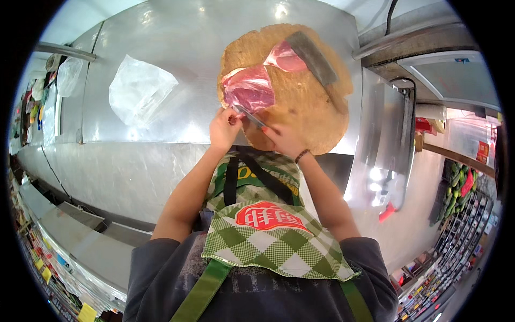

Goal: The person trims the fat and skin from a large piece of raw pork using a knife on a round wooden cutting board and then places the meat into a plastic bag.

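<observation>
A round wooden chopping block [305, 104] lies before me on a metal counter. On its left side is a larger piece of raw meat [251, 88]. My left hand [225, 128] pinches the near edge of this meat. My right hand [283, 139] holds a narrow knife [250, 116], its blade reaching to the meat beside my left fingers. Farther back on the block lies a smaller piece of raw meat [286, 57], with a broad cleaver [313, 56] resting along its right side, partly over it.
A clear plastic bag [141, 90] lies on the metal counter [181, 36] left of the block. Another plastic bag [69, 76] is at the far left. Right of the block stands a metal container [382, 124]. Green vegetables [456, 189] are farther right.
</observation>
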`<action>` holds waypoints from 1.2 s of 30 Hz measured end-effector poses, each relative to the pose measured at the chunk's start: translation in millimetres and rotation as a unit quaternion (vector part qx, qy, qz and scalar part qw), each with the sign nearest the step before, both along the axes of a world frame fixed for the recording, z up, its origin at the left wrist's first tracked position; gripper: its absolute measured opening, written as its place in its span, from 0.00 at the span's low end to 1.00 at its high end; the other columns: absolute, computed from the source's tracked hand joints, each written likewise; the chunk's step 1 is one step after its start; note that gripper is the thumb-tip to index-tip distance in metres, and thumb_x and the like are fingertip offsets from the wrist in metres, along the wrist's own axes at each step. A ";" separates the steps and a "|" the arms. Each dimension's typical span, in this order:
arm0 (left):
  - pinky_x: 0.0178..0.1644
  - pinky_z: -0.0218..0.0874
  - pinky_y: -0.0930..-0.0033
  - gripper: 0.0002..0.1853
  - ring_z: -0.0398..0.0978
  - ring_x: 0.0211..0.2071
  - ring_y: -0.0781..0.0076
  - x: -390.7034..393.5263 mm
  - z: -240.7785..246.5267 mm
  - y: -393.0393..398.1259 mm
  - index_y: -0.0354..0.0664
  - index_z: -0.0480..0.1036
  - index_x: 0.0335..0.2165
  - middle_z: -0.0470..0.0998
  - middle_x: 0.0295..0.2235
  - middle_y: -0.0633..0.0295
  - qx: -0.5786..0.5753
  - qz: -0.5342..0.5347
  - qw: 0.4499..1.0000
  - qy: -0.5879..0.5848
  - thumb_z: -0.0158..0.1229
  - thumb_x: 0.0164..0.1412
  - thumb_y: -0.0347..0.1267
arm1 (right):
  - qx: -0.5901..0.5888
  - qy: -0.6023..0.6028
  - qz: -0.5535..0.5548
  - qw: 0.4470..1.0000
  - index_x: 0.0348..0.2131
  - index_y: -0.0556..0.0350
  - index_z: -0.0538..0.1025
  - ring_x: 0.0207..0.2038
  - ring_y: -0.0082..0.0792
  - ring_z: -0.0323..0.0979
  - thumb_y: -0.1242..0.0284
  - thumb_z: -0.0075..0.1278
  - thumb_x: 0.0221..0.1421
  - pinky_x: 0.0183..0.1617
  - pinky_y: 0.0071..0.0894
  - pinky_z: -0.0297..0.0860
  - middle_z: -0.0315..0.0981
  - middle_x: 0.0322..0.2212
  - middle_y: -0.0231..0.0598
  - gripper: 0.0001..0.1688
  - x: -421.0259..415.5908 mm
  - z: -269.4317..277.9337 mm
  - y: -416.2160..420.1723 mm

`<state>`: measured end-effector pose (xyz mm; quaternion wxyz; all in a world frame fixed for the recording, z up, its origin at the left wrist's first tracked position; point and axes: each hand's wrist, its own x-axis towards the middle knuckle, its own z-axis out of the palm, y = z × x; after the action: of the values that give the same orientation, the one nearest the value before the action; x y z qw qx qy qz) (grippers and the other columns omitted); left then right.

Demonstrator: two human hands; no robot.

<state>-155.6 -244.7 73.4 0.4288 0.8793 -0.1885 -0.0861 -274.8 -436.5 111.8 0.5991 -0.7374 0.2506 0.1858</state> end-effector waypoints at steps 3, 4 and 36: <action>0.33 0.68 0.69 0.06 0.78 0.26 0.70 5.6 -9.0 10.9 0.38 0.76 0.29 0.78 0.26 0.58 -0.052 0.031 0.997 0.051 0.65 0.52 0.27 | 0.079 0.038 -0.071 0.994 0.24 0.58 0.73 0.14 0.20 0.64 0.54 0.50 0.65 0.18 0.24 0.59 0.70 0.14 0.30 0.26 -24.7 -3.9 26.3; 0.33 0.68 0.70 0.06 0.78 0.26 0.72 8.3 -10.8 14.7 0.37 0.76 0.29 0.78 0.25 0.59 -0.046 0.032 0.996 0.071 0.65 0.52 0.27 | 0.086 0.046 -0.101 0.990 0.26 0.59 0.75 0.12 0.20 0.62 0.53 0.49 0.65 0.16 0.24 0.57 0.69 0.14 0.31 0.26 -35.0 -4.9 35.2; 0.33 0.67 0.72 0.05 0.77 0.28 0.78 35.0 1.8 47.0 0.37 0.74 0.28 0.79 0.25 0.61 -0.040 -0.081 0.985 0.149 0.63 0.52 0.23 | -0.237 -0.171 -0.131 0.947 0.34 0.60 0.80 0.25 0.54 0.73 0.58 0.54 0.60 0.29 0.44 0.67 0.73 0.21 0.56 0.20 -29.6 -22.3 82.5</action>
<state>-120.6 -197.7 75.2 0.4788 0.8204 -0.1961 -0.2433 -304.4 -353.9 89.6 0.4602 -0.8394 0.2754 -0.0881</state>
